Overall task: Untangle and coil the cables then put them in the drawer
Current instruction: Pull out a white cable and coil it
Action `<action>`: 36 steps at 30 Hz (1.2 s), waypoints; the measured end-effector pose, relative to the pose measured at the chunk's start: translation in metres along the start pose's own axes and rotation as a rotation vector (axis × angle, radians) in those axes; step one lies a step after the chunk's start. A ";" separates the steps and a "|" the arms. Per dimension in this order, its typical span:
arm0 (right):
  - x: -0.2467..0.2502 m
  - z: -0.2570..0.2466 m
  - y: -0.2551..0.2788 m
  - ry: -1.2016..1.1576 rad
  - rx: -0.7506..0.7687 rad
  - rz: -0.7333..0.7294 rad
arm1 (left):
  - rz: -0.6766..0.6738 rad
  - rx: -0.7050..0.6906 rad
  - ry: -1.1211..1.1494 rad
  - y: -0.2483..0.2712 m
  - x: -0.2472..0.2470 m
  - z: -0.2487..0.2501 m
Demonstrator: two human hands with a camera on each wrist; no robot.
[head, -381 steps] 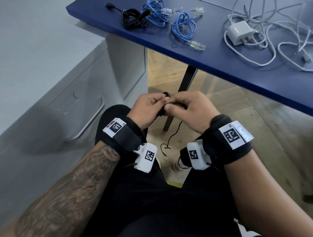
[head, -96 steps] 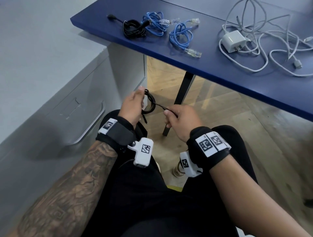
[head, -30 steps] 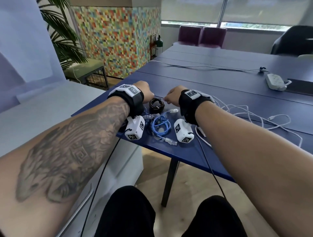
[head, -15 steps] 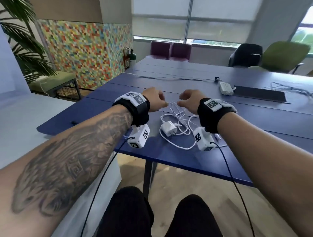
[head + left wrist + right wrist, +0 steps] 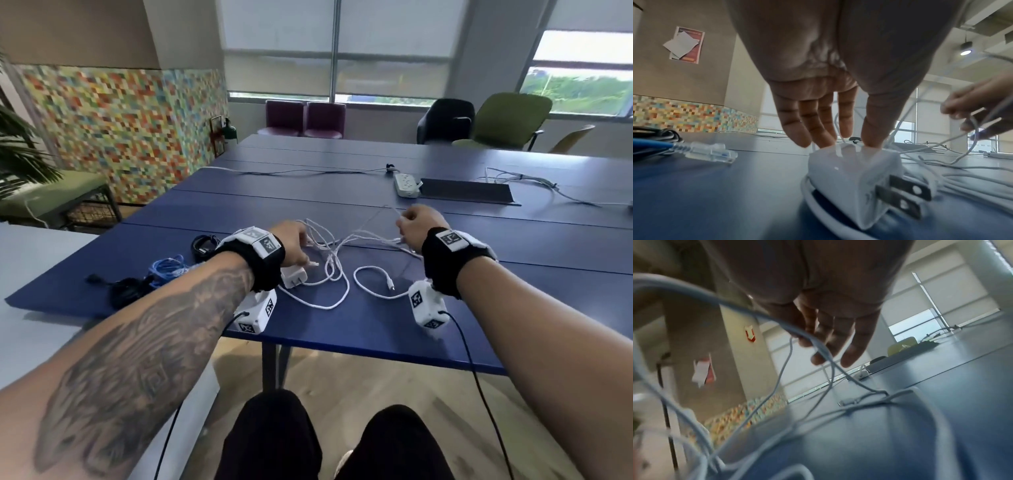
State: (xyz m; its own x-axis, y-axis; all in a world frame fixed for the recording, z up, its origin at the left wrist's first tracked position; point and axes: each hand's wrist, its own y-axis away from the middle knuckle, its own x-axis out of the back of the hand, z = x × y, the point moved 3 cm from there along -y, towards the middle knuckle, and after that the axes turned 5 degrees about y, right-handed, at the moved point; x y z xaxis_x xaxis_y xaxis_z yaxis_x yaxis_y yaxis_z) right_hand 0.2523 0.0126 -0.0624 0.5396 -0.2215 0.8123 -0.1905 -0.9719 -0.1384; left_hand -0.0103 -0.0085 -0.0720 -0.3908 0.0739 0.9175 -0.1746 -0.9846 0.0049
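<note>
Left hand (image 5: 294, 247) down on the white tangle (image 5: 334, 270); straight fingers (image 5: 816, 129) press the far end of the charger (image 5: 857, 177), no curl round it, probably pinning it as an anchor so the brick doesn't drag; right hand (image 5: 416, 228) raised to the right, fingers curled on a white strand (image 5: 818, 345) and lifting it off the tabletop (image 5: 513, 308), likely to open the knot and find a free run; a loose plug end (image 5: 390, 285) lies near, between the wrists, so that end looks easiest to feed out; blue cables (image 5: 168, 267) and black cables (image 5: 203, 244) sit coiled at left, just beside the left wrist, nothing more to do there but stow; near table edge is close under both wrists, slack could slide off it; open tabletop to the far side and right, a power strip (image 5: 407, 183) well apart; drawer not in view, so no cable is in it yet.
</note>
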 end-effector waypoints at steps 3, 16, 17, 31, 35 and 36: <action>0.025 0.000 -0.011 -0.346 -0.058 0.207 | 0.017 0.009 -0.020 -0.001 0.000 -0.003; 0.094 -0.044 -0.012 -0.876 0.080 0.208 | 0.380 -0.093 0.231 0.001 0.025 0.013; 0.094 -0.050 -0.010 -0.881 0.112 0.202 | 0.440 -0.146 0.351 0.002 0.031 0.025; 0.117 -0.072 0.020 -0.395 0.382 0.100 | 0.487 -0.209 0.710 -0.012 0.069 0.071; 0.127 -0.055 0.011 -0.440 0.218 0.191 | 0.529 -0.108 0.626 -0.028 0.078 0.045; 0.132 -0.048 0.008 -0.523 0.153 0.206 | 0.527 -0.066 0.615 -0.031 0.077 0.034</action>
State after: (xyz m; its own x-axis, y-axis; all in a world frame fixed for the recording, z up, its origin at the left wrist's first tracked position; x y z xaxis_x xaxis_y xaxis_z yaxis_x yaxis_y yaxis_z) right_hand 0.2827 -0.0205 0.0712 0.8446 -0.3798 0.3774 -0.2350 -0.8963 -0.3761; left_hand -0.0042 0.0223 0.0122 -0.8599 -0.3045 0.4098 0.1256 -0.9042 -0.4082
